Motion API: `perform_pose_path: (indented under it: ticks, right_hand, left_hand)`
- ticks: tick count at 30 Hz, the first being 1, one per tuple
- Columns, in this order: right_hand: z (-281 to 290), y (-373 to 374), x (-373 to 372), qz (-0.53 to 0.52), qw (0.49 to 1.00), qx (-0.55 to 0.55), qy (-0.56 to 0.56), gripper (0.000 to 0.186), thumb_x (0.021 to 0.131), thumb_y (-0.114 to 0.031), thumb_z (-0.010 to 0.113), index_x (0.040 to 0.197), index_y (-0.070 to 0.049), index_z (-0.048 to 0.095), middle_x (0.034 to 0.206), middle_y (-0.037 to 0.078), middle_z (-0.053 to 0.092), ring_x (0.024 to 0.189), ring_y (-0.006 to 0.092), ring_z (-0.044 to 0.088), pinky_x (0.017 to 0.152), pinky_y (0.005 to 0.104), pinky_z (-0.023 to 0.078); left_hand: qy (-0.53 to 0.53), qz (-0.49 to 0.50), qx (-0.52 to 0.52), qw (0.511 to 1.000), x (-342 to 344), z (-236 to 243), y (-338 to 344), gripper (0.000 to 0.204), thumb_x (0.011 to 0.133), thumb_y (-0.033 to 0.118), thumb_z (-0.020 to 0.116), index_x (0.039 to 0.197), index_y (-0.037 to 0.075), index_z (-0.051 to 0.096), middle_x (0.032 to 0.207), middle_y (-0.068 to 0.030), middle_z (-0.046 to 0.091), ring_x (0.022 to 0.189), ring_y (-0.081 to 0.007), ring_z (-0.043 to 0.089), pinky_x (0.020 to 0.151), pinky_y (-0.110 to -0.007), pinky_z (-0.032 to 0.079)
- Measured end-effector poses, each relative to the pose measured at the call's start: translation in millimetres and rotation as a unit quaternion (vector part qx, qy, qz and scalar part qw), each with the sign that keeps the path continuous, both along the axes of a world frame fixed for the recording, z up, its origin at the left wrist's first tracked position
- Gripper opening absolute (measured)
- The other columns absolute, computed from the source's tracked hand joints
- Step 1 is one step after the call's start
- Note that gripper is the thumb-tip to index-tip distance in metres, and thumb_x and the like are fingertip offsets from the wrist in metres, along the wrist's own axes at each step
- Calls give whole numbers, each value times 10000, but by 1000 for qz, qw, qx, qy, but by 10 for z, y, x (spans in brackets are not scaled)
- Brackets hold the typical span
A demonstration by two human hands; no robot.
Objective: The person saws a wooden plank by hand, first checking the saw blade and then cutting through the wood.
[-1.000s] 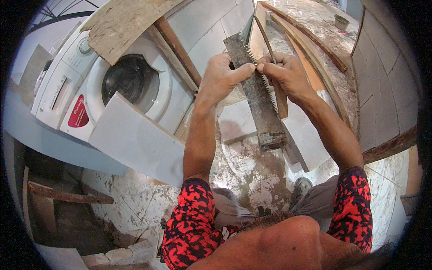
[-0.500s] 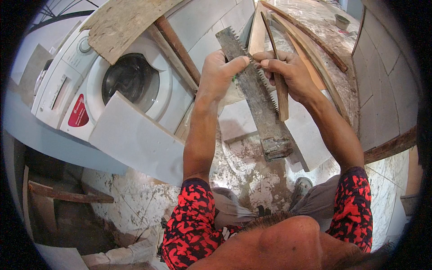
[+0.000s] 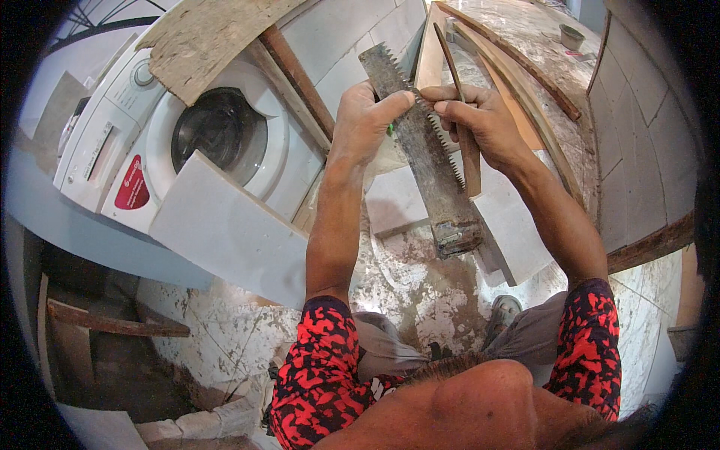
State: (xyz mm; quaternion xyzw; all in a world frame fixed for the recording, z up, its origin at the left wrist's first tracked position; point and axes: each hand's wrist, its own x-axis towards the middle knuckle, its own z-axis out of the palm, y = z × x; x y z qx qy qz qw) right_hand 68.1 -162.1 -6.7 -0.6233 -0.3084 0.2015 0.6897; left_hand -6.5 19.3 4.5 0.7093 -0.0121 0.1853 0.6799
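Head camera, and nearest the lens come the red-and-black sleeves (image 3: 319, 367), one on each side, with grey trousers (image 3: 386, 345) on the near side of the saw. Now the saw (image 3: 427, 154) itself, right in the middle of things: an old, stained blade held up between both hands, slanting with its far end to the left, the teeth lined up along its right edge. Left hand (image 3: 364, 124) has it gripped near the far end, thumb pressed on the flat of the blade. Over on the toothed side, the right hand (image 3: 480, 120) is closed around a thin brown stick (image 3: 469, 161), which runs lengthwise just beside the saw; its fingertips are right up by the teeth, though whether they touch is too small to tell. Below the saw lie white blocks (image 3: 517, 229), poking out on both sides, over a smeared floor (image 3: 420, 289). Out left of the saw, a white panel (image 3: 225, 225) leans in front of a washing machine (image 3: 112, 161) with a round dark door, and a rough wooden board (image 3: 210, 41) covers part of its top. Beyond the saw to the right, long planks (image 3: 517, 64) stretch away, and farther off past them sits a small bucket (image 3: 571, 37).
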Motion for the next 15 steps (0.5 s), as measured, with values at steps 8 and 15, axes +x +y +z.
perform_pose_path:
  ticks: [8,15]
  right_hand:
    - [14,-7,18,8,1000,-3,-8,328,849,-179,651,1105,25,666,903,57,674,794,100,599,734,233,478]
    - [-33,5,29,20,999,3,25,340,841,-193,673,1088,39,653,928,75,669,801,111,616,731,229,481]
  left_hand:
    - [1,-10,-7,1000,25,-14,9,328,787,188,678,999,-61,647,928,-100,675,814,-155,620,785,-276,469]
    - [-9,-33,-47,998,57,-48,34,317,791,172,688,995,-65,641,923,-99,671,809,-158,623,781,-281,478]
